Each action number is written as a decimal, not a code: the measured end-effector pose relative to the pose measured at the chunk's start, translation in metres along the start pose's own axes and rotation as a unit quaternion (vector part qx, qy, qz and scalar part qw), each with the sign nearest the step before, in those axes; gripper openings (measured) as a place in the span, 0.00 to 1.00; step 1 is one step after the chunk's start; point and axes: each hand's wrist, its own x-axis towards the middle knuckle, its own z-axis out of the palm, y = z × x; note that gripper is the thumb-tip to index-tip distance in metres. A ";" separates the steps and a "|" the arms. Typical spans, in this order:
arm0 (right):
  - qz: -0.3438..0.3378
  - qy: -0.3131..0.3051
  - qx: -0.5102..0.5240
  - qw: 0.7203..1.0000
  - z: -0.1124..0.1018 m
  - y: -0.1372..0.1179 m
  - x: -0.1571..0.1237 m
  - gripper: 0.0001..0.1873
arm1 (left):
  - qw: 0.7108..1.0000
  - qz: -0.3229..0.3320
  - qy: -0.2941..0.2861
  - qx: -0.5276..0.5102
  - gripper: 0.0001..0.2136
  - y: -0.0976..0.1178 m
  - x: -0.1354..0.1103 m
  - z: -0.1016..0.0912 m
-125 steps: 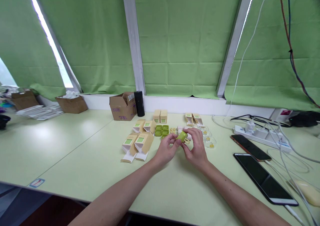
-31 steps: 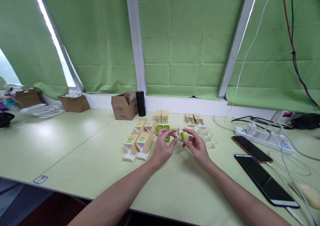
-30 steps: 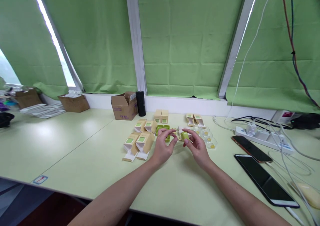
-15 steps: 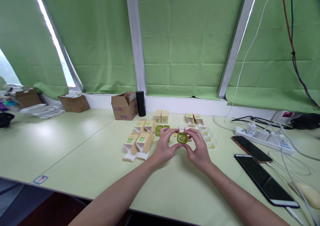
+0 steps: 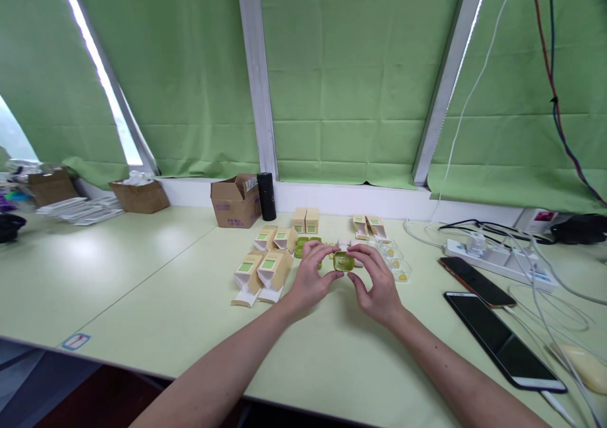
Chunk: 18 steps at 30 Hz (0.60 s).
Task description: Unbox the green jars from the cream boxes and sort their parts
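Observation:
Both my hands are raised over the middle of the pale green table [image 5: 142,276], pinching one small green case [image 5: 343,261] between them. My left hand [image 5: 310,277] grips its left side with thumb and fingers. My right hand [image 5: 377,284] grips its right side, fingers curled over the top. The case's open side faces up toward me. Just behind my hands lie more green cases [image 5: 303,245] and several clear trays with yellow pieces [image 5: 397,266].
Tan cartons with green labels [image 5: 265,270] lie left of my hands, more cartons [image 5: 306,220] stand behind. A cardboard box [image 5: 236,200] and black cylinder [image 5: 266,196] sit by the sill. Two phones [image 5: 502,339], a power strip [image 5: 502,257] and cables lie right.
The green case was held by my right hand alone a second ago. My left hand has since closed onto it, and the case has turned its open side up.

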 end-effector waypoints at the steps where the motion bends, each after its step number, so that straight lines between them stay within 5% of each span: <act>1: -0.006 0.007 -0.006 1.000 0.000 0.000 0.000 0.23 | 1.000 0.005 0.003 0.009 0.19 0.000 0.000 0.000; 11: -0.069 0.072 -0.141 0.985 0.000 0.002 0.003 0.17 | 0.985 0.135 0.007 0.103 0.21 -0.002 -0.006 0.003; 18: -0.079 0.070 -0.160 0.981 0.001 0.002 0.002 0.16 | 0.981 0.159 0.002 0.115 0.18 0.003 -0.008 0.004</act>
